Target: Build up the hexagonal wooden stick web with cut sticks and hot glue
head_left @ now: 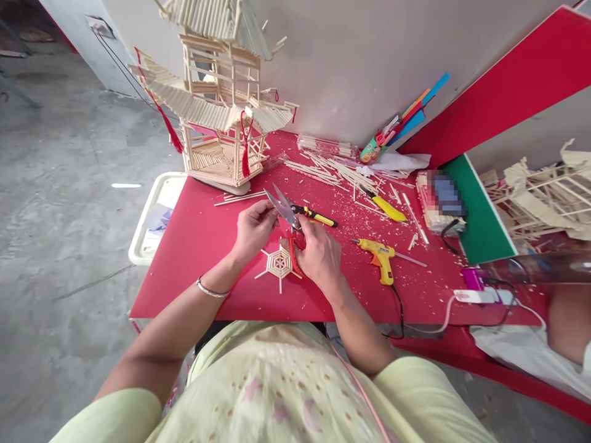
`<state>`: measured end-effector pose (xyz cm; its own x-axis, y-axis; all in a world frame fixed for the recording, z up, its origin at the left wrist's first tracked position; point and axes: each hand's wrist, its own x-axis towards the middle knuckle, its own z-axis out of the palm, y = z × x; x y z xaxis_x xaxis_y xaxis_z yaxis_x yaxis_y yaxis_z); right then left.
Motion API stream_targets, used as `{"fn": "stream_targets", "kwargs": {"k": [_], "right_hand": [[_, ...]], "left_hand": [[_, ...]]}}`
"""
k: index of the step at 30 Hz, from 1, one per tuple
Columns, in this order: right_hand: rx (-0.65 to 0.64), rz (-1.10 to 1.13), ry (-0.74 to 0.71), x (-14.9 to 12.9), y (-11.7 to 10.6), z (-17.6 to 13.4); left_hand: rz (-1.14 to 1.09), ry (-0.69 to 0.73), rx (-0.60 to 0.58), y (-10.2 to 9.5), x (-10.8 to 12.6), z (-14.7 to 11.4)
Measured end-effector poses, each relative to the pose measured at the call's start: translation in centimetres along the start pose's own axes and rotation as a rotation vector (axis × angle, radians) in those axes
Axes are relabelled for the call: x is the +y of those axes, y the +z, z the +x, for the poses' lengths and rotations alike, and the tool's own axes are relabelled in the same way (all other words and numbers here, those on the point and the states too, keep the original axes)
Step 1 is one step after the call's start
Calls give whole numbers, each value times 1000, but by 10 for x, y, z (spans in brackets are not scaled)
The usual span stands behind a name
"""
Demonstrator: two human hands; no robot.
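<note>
My right hand (pixel 319 249) is closed round the red handles of a pair of scissors (pixel 285 209). The blades point up and left, slightly apart. Beside them my left hand (pixel 255 229) pinches its fingertips together by the blades; whatever is between them is too small to make out. Below both hands, a web-shaped piece of thin wooden sticks (pixel 279 264) lies on the red table (pixel 184 258), its arms spreading from a hexagonal middle. Just past the scissors rests a black-and-yellow hand tool (pixel 321 218), partly hidden by my right hand.
A stick-built pagoda (pixel 221 117) with red tassels stands back left. Loose sticks (pixel 323 172) and scraps lie behind my hands, near a yellow-handled knife (pixel 388 208). To the right are a yellow glue gun (pixel 382 257), a power strip (pixel 480 296) and another person's arm (pixel 570 323).
</note>
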<state>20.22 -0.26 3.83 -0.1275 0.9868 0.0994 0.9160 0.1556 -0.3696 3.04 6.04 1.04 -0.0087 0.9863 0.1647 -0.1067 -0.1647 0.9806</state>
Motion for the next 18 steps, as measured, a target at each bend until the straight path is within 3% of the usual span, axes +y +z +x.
{"fn": "stream_targets", "kwargs": {"k": [6,18], "right_hand": [[81,-68,-17,0,7,-3],[112,-29,-39,2,15,0]], "left_hand": [[41,13,-26,1,0,0],[12,-20,2,2,3,-1]]}}
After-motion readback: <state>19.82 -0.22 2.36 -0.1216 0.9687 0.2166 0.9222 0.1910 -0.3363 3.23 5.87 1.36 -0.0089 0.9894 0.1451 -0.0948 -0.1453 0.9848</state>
